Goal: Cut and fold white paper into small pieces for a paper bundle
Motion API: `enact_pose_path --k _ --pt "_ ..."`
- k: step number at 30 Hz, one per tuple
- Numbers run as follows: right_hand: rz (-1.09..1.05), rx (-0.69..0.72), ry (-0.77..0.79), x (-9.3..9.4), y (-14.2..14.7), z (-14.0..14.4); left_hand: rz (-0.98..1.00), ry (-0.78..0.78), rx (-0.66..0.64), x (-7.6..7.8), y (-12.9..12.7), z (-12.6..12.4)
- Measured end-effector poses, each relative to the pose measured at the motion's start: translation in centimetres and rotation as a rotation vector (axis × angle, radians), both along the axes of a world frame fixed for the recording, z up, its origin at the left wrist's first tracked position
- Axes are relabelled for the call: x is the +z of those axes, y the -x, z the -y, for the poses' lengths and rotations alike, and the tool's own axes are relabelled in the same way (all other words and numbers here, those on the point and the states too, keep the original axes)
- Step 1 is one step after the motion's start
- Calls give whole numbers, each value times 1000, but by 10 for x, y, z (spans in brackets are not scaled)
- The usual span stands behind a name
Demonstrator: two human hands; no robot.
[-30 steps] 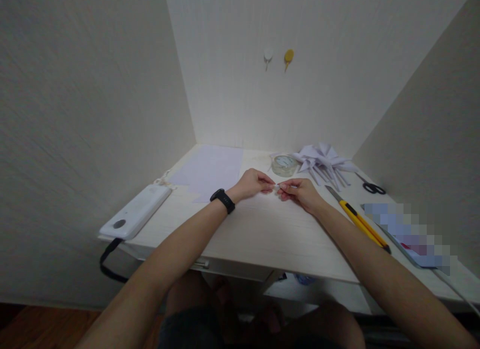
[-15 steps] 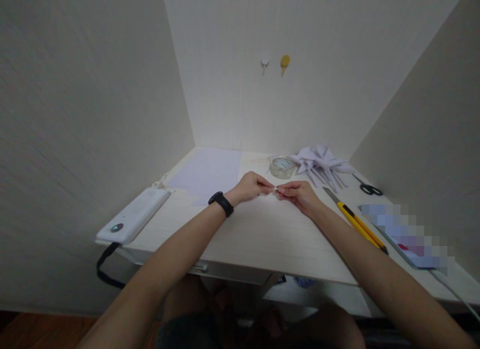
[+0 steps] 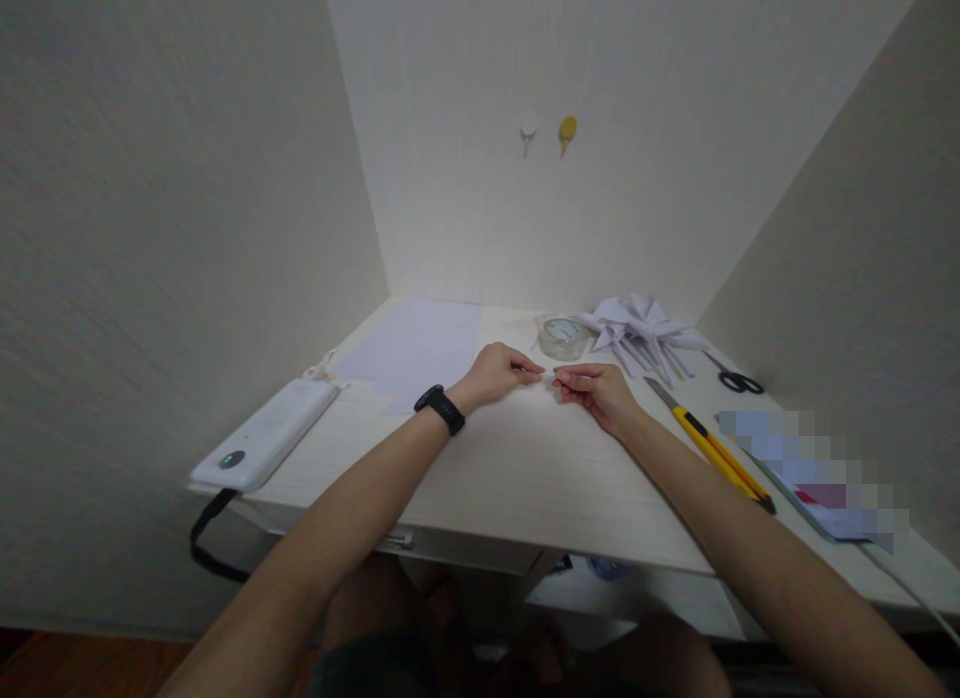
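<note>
My left hand (image 3: 498, 371) and my right hand (image 3: 596, 390) meet fingertip to fingertip over the middle of the pale wooden desk (image 3: 525, 468). Between the pinched fingers is a small white piece (image 3: 550, 377), too small to identify; it looks like a bit of paper or tape. A black band sits on my left wrist. Just behind the hands stands a roll of clear tape (image 3: 562, 337), and beside it lies a pile of folded white paper shapes (image 3: 637, 328).
A white sheet of paper (image 3: 420, 348) lies at the back left. A white device (image 3: 262, 436) with a black strap sits at the left edge. A yellow utility knife (image 3: 712, 446), black scissors (image 3: 735, 380) and a blurred flat item lie on the right. Walls enclose three sides.
The hands stay pinched together on the small white piece. The view has shifted slightly; nothing on the desk has moved.
</note>
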State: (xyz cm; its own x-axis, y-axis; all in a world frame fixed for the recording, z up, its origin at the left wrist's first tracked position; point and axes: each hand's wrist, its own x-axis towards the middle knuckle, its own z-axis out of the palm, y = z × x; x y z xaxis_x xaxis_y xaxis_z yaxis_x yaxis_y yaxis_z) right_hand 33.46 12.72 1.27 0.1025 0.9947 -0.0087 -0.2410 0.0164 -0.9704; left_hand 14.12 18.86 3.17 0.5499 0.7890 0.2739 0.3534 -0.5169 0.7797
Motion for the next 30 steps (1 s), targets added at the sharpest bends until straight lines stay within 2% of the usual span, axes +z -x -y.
enact_pose_path --k 4,9,11,16,21,24,26,28,30 --pt "22 -17 -14 -1 -1 -1 -114 -98 17 2 4 2" --pt "83 -17 -67 -3 5 0 -500 -575 22 4 -3 28" --pt "95 7 -92 -4 10 2 -582 -650 46 3 -10 41" --pt "86 32 -126 -1 19 8 -688 -630 204 3 -23 50" --pt "112 49 -140 3 22 9 -739 -628 207 5 -23 46" --pt "144 55 -135 11 15 6 -746 -580 225 7 -21 48" --pt "193 19 -145 21 0 7 -719 -531 266 9 -18 46" --pt "357 -110 -150 33 -22 17 -675 -469 331 13 -15 38" --pt "792 -317 -138 42 -48 36 -633 -392 374 18 -15 24"
